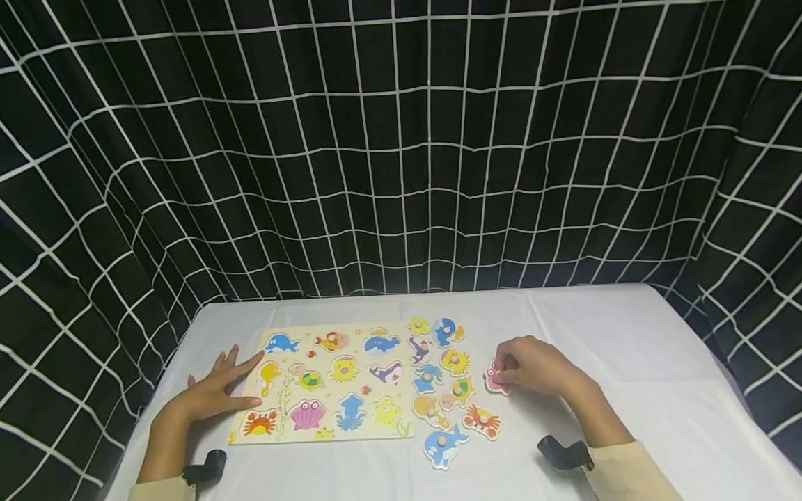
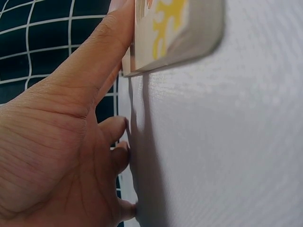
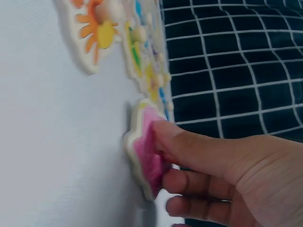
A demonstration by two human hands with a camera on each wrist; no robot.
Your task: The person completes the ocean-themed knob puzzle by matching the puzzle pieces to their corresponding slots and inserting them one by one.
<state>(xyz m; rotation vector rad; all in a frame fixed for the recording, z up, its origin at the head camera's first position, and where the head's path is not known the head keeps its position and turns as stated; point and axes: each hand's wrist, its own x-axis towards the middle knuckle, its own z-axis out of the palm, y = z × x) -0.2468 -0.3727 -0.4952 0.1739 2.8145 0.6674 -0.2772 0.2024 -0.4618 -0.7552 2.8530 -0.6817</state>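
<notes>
My right hand [image 1: 532, 365] pinches a pink shell puzzle piece [image 1: 495, 379] to the right of the loose pieces. In the right wrist view that shell [image 3: 149, 146] is tilted, with the thumb on its face. My left hand [image 1: 216, 390] lies with fingers spread at the left edge of the wooden puzzle board [image 1: 326, 435]. Its thumb and a finger touch the board's edge; the left wrist view shows the thumb along a board corner [image 2: 184, 42]. Printed sea animals cover the board, including a pink shell picture [image 1: 308, 415].
Several knobbed pieces lie between the board and my right hand, among them a crab [image 1: 482, 421], a blue whale [image 1: 443, 445], a turtle [image 1: 459, 392] and a squid [image 1: 427, 378]. A white cloth [image 1: 601, 348] covers the table; a black grid curtain [image 1: 413, 167] hangs behind.
</notes>
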